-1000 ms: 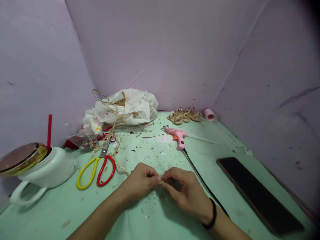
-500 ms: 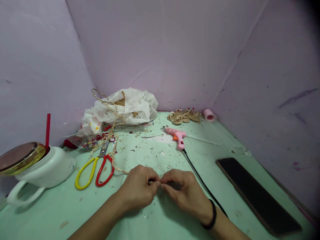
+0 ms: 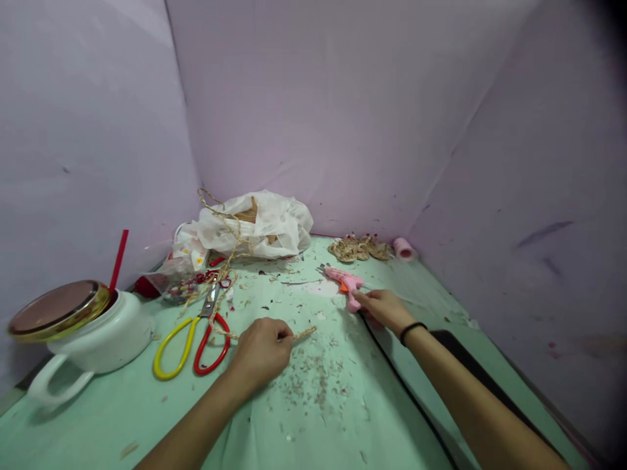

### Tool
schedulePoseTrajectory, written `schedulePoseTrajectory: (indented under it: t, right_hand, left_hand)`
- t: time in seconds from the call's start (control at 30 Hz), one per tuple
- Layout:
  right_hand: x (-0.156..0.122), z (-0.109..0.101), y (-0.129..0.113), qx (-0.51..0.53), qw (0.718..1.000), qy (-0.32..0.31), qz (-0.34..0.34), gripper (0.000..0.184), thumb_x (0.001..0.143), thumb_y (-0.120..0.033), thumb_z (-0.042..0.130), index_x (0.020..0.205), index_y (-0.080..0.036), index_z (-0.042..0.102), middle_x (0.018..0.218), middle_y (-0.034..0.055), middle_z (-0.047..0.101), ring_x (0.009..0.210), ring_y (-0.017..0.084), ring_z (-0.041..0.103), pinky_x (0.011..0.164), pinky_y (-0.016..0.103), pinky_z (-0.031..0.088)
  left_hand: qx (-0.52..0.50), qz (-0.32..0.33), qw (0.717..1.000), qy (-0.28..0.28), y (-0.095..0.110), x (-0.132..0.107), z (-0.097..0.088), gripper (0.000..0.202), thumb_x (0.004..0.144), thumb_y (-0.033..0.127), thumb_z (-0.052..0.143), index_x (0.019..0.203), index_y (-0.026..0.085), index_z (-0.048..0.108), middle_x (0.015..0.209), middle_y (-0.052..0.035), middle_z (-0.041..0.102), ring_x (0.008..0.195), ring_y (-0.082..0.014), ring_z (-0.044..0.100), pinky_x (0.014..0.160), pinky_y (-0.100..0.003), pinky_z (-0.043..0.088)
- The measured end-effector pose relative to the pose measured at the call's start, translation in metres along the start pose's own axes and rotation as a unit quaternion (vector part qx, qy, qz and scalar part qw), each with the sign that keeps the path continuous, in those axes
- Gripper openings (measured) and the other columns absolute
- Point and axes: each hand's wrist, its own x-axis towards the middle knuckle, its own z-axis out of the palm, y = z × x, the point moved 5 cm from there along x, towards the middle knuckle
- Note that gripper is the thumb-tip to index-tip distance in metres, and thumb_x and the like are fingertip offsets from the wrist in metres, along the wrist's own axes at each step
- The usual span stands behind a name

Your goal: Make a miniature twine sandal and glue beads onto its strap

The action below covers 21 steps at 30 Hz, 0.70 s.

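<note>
My left hand (image 3: 262, 350) rests on the green table (image 3: 323, 418), fingers pinched on the end of a jute twine (image 3: 304, 334) that trails back past the scissors to a white plastic bag. My right hand (image 3: 383, 307) is stretched forward, fingers curled at the handle of the pink glue gun (image 3: 345, 282), touching it. A black band circles that wrist. The gun's black cord (image 3: 406, 391) runs back under my right forearm.
Yellow-and-red scissors (image 3: 192, 336) lie left of my left hand. A white mug with a gold lid (image 3: 73, 326) stands at far left. A white plastic bag (image 3: 255, 225), small jute pieces (image 3: 360, 248), a pink spool (image 3: 404, 249) sit at the back. A dark phone (image 3: 455, 343) lies under my right arm.
My right hand left the twine and reached forward to the glue gun. My left hand kept the twine end. The view shifted slightly.
</note>
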Motion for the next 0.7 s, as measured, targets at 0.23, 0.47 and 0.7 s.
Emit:
schedulePoseTrajectory:
  t: [0.23,0.47,0.7]
  right_hand:
    - [0.019,0.015,-0.030,0.052,0.991,-0.065,0.104,0.019,0.086,-0.031,0.051,0.091,-0.014,0.058,0.084,0.0012,0.061,0.065,0.011,0.059,0.057,0.026,0.050]
    - [-0.027,0.003,-0.057,0.232,0.971,-0.057,0.000,0.013,0.074,-0.015,0.053,0.086,-0.017,0.055,0.080,0.0044,0.060,0.069,0.013,0.059,0.056,0.023,0.050]
    - [-0.130,-0.001,-0.028,0.174,0.974,-0.060,-0.130,0.035,0.079,-0.043,0.051,0.106,-0.022,0.058,0.095,0.0077,0.065,0.081,0.021,0.062,0.065,0.029,0.052]
  left_hand:
    - [0.008,0.005,1.000,0.017,-0.001,-0.001,0.001,0.023,0.071,0.025,0.047,0.067,0.020,0.069,0.065,-0.0038,0.065,0.061,-0.0171,0.056,0.051,-0.024,0.027]
    - [-0.015,-0.006,1.000,0.005,-0.007,0.002,0.000,0.024,0.068,0.022,0.046,0.065,0.019,0.070,0.062,-0.0038,0.064,0.058,-0.0164,0.054,0.049,-0.024,0.026]
    - [-0.029,-0.016,0.999,-0.043,-0.012,0.007,0.006,0.021,0.064,0.022,0.048,0.061,0.015,0.068,0.055,-0.0022,0.057,0.053,-0.0133,0.046,0.046,-0.023,0.023]
